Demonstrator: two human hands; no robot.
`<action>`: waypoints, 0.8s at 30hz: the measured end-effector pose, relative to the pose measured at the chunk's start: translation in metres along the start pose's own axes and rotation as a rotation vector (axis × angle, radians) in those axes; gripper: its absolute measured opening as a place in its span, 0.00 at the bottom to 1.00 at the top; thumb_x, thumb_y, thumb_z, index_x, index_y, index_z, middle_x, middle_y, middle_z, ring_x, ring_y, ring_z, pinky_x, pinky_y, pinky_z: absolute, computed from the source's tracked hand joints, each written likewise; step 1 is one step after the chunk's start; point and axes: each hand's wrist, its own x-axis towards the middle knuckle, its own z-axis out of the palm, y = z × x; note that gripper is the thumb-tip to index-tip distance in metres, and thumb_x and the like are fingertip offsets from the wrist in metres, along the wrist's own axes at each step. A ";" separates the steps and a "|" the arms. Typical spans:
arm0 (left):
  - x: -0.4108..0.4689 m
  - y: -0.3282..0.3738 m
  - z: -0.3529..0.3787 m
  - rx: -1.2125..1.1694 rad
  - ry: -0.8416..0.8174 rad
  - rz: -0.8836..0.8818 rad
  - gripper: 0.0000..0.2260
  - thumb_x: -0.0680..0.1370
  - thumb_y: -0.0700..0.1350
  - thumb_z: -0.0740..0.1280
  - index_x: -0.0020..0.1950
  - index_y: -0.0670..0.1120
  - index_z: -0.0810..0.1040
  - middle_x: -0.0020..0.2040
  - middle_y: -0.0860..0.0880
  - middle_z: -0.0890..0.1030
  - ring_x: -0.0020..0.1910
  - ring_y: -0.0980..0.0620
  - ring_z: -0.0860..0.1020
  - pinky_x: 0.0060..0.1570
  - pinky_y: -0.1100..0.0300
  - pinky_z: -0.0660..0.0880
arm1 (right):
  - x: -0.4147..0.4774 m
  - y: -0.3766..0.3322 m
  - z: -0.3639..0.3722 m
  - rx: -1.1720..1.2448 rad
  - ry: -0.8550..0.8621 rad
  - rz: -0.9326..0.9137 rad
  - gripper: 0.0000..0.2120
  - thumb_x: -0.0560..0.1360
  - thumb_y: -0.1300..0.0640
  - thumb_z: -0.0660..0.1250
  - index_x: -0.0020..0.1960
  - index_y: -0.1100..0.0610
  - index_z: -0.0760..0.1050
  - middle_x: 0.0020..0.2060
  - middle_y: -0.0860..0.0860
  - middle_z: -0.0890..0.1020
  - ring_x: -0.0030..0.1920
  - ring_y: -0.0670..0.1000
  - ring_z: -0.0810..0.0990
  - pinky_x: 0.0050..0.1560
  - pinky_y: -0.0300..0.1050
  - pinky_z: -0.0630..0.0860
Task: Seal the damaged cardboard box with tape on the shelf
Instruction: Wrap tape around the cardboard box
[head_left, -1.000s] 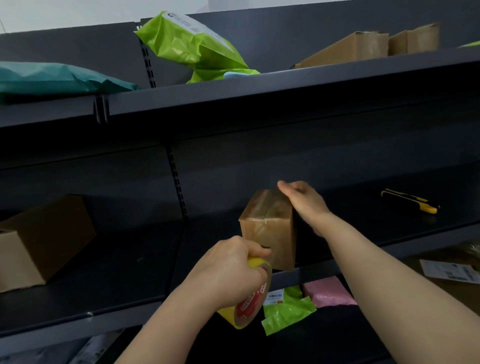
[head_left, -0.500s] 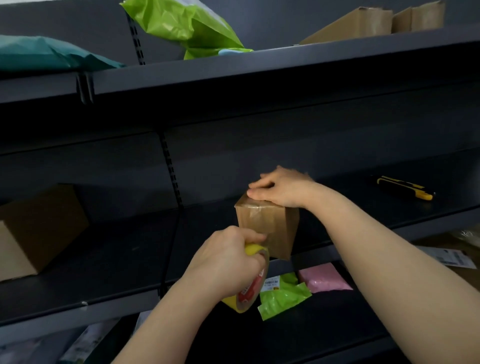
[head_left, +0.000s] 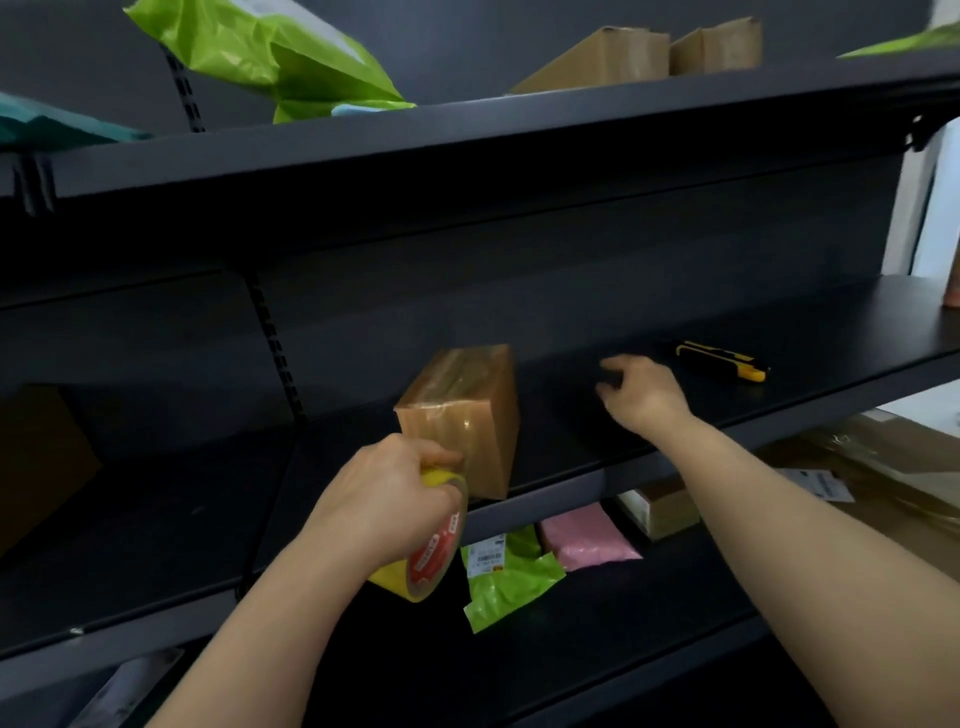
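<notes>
A small brown cardboard box (head_left: 467, 410), glossy with tape across its top and front, stands near the front edge of the dark middle shelf (head_left: 597, 483). My left hand (head_left: 384, 499) grips a yellow tape roll (head_left: 436, 551) with a red label, held against the box's lower front face. My right hand (head_left: 641, 395) hovers over the shelf to the right of the box, apart from it, fingers loosely curled and holding nothing. It lies between the box and a yellow-and-black utility knife (head_left: 722, 359).
Green (head_left: 270, 52) and teal (head_left: 47, 124) mailer bags and two cardboard boxes (head_left: 644, 54) sit on the upper shelf. Below are a green bag (head_left: 511, 577), a pink parcel (head_left: 587, 535) and a small box (head_left: 662, 506). A larger box (head_left: 36, 457) stands at the left.
My right hand has lifted off the top of the box and moved right toward the utility knife. My left hand still holds the tape roll at the box's front.
</notes>
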 end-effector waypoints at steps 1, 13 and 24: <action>0.003 0.003 0.001 0.015 -0.001 0.004 0.17 0.75 0.52 0.67 0.64 0.63 0.77 0.63 0.55 0.77 0.52 0.56 0.75 0.52 0.56 0.78 | 0.007 0.013 -0.004 -0.074 -0.034 0.043 0.21 0.79 0.54 0.64 0.72 0.54 0.69 0.71 0.57 0.69 0.68 0.60 0.71 0.65 0.50 0.71; 0.038 0.037 0.003 0.093 -0.044 -0.067 0.17 0.74 0.50 0.68 0.62 0.61 0.79 0.65 0.53 0.76 0.55 0.53 0.75 0.54 0.59 0.76 | 0.060 0.097 -0.041 -0.390 -0.098 0.249 0.32 0.82 0.47 0.58 0.78 0.60 0.51 0.78 0.59 0.48 0.78 0.60 0.41 0.75 0.64 0.48; 0.039 0.046 0.005 0.111 -0.026 -0.103 0.15 0.73 0.49 0.69 0.58 0.62 0.81 0.54 0.55 0.74 0.52 0.53 0.74 0.58 0.55 0.77 | 0.069 0.074 -0.047 -0.567 -0.056 0.345 0.27 0.78 0.50 0.64 0.72 0.60 0.64 0.68 0.60 0.65 0.66 0.60 0.65 0.62 0.55 0.67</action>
